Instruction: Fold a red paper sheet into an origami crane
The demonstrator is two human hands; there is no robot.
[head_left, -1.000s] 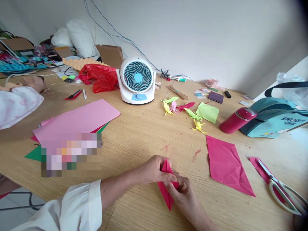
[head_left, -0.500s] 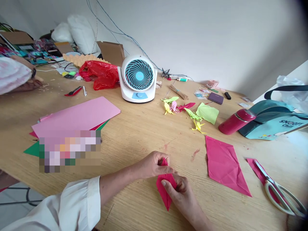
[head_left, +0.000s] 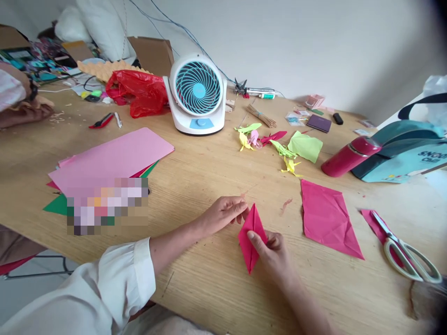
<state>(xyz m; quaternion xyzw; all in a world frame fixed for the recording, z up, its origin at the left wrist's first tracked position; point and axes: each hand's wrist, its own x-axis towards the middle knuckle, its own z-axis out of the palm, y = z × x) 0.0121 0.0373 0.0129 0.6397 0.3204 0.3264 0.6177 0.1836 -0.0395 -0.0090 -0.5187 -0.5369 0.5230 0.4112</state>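
A folded red paper diamond (head_left: 252, 239) stands tilted above the table, a crease running down its middle. My right hand (head_left: 274, 253) pinches its right side, the thumb flat on the front face. Just left of the paper's upper edge is my left hand (head_left: 225, 214), its fingers loosely bent and apart, holding nothing. Further right lies a creased red paper sheet (head_left: 328, 218). Beyond it, scissors (head_left: 401, 253) with white handles rest over a narrow red paper strip (head_left: 372, 221).
Pink paper sheets (head_left: 115, 151) are stacked at left. Behind stand a white fan (head_left: 199, 95) and a red plastic bag (head_left: 138, 90). Several small folded paper figures (head_left: 246, 139) lie mid-table. A red bottle (head_left: 349, 156) leans by a teal bag (head_left: 405, 149). Another person's arm (head_left: 24, 114) rests far left.
My left hand has let go of the folded paper and moved slightly left of it. My right hand keeps hold, and the paper's whole diamond shape now shows. The view has tilted down somewhat.
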